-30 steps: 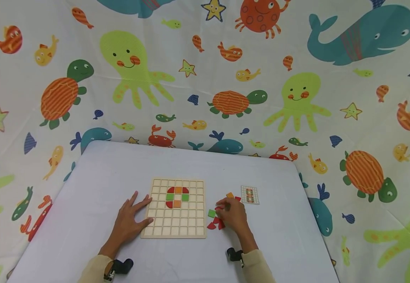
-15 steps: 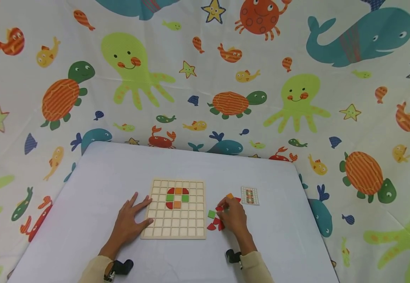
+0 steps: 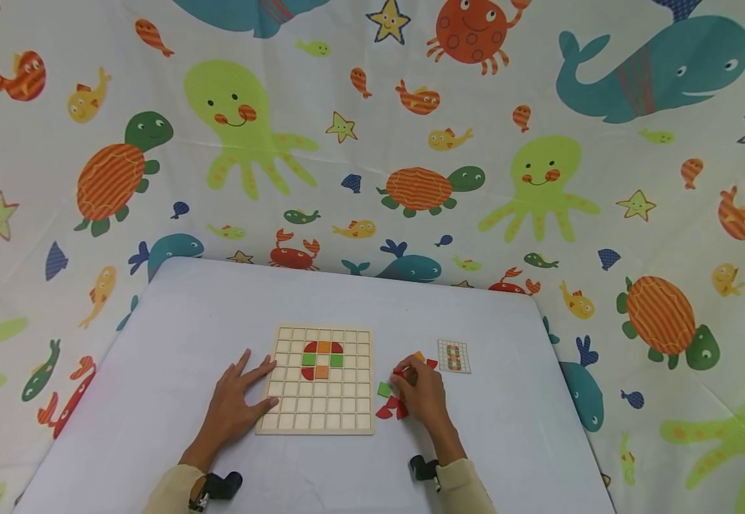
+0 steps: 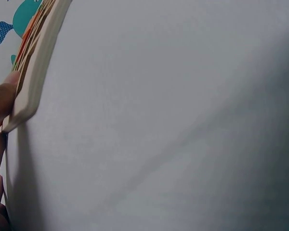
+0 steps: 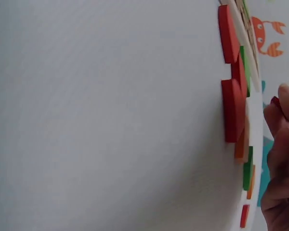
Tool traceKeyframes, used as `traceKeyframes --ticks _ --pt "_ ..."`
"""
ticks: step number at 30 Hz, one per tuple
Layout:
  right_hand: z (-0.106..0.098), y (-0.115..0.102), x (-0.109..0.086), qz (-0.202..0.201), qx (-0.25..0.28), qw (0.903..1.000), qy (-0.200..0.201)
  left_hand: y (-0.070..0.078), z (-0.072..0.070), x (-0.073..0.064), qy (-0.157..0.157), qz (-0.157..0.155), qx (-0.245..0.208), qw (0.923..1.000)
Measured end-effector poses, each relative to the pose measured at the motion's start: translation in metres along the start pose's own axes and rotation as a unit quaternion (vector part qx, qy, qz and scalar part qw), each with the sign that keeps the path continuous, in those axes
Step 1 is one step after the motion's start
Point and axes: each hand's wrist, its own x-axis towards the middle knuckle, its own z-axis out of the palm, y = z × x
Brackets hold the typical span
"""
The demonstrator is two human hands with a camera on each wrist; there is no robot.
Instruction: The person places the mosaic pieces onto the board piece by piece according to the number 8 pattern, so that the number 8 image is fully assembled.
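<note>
My left hand [image 3: 233, 400] lies at the left edge of a wooden grid board [image 3: 321, 421], with thumb and index finger spread apart along it. In the left wrist view the thumb touches the board's rim [image 4: 31, 96]. Red quarter-round, orange square and green square pieces sit in several cells near the board's top middle. My right hand [image 3: 425, 392] pinches a small red piece [image 5: 275, 101] between thumb and fingertips, just above the loose pieces. Most of that piece is hidden by the fingers.
Right of the board lie loose pieces: a green square [image 3: 383, 389], red quarter-rounds [image 3: 384, 412] and an orange piece [image 3: 418, 355]. Some are hidden under my right hand. A small pattern card [image 3: 454, 356] lies further right on the white table [image 3: 507, 428]. A sea-animal cloth [image 3: 359, 107] hangs behind.
My right hand has shifted slightly among the loose pieces, and a red piece now shows at its fingertips. My left hand and the board stay in place.
</note>
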Motion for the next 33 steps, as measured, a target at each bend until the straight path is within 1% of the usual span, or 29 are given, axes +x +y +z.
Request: traceKeyframes --ticks 3,7,15,22,26,31,33 --pt "0.0 -0.004 0.0 -0.009 0.038 0.9992 -0.003 0.0 -0.001 0.0 -0.003 -0.002 0.0 1.0" --pt "0.003 -0.01 -0.001 -0.026 0.061 0.9978 -0.004 -0.001 0.0 0.0 -0.005 -0.004 0.002 1.0" --pt "0.018 -0.023 -0.003 -0.047 0.069 0.9965 0.004 0.001 -0.001 0.0 -0.009 -0.009 0.0 0.9999" --pt "0.037 -0.039 -0.002 -0.056 0.098 0.9933 -0.022 0.001 -0.001 0.0 -0.009 -0.004 0.005 0.9999" --pt "0.05 -0.046 0.0 -0.062 0.101 0.9925 -0.031 0.001 -0.002 0.0 -0.008 -0.002 0.005 1.0" --pt "0.061 -0.057 0.002 -0.056 0.095 0.9933 -0.035 0.002 -0.003 0.0 -0.008 -0.002 0.004 1.0" --pt "0.065 -0.061 0.003 -0.045 0.087 0.9946 -0.033 0.003 -0.003 0.0 -0.008 -0.001 0.004 1.0"
